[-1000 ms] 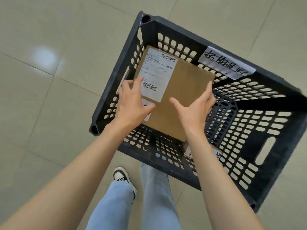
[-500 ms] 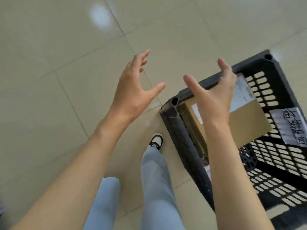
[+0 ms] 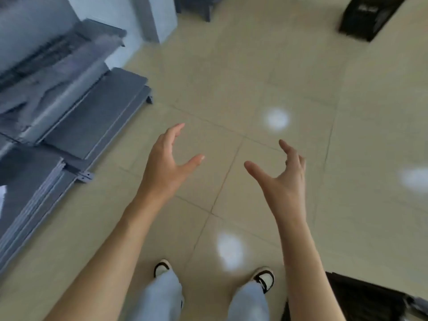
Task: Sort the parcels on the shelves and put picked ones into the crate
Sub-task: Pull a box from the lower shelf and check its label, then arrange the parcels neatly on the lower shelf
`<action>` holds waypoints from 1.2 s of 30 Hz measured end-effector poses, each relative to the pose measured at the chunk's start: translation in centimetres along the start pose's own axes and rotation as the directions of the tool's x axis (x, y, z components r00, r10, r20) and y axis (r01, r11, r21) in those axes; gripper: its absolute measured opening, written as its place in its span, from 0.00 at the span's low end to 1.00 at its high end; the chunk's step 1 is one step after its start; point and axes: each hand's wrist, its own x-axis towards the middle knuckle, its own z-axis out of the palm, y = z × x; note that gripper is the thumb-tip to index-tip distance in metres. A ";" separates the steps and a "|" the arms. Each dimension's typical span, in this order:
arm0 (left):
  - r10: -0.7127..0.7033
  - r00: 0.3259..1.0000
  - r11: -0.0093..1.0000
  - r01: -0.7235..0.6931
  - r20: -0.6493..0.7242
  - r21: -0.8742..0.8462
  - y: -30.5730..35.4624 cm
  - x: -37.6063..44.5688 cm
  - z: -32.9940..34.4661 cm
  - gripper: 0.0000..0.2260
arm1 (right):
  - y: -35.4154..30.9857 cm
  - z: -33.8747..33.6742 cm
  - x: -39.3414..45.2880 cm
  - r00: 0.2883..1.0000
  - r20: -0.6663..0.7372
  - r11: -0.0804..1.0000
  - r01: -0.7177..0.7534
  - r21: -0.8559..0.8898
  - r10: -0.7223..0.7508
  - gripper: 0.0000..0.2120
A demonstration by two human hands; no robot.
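Note:
My left hand and my right hand are both raised in front of me over the beige tiled floor, fingers spread and curled, holding nothing. Only a dark corner of the black crate shows at the bottom right, behind my right forearm; its contents are out of sight. No parcel is visible. Grey metal shelves run along the left side, blurred by motion.
Another black crate stands at the far top right. A pale grey pillar or cabinet rises at the top centre. My two legs and shoes are below. Bright light spots reflect on the floor tiles.
Both hands let go of the cardboard parcel, which stayed in the crate. My view swung left, away from the crate, towards the shelves; the crate slid to the bottom right edge.

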 end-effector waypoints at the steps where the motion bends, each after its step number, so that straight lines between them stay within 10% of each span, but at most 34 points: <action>1: -0.020 0.997 1.000 0.019 -0.072 -0.014 -1.0 -0.2 -4.3 0.30 | -3.1 2.9 -0.7 0.997 0.055 0.998 0.056 0.001 -0.056 0.36; 15: -0.168 0.544 0.974 0.221 -0.822 -0.053 -10.0 -14.0 -48.8 0.27 | -36.8 35.7 -19.0 0.511 0.622 0.776 0.568 0.274 -0.594 0.37; 36: -0.682 0.308 0.709 0.502 -0.663 -0.496 -35.0 -3.7 -69.7 0.35 | -45.3 75.7 -17.3 0.277 0.941 0.870 0.492 0.036 -0.196 0.43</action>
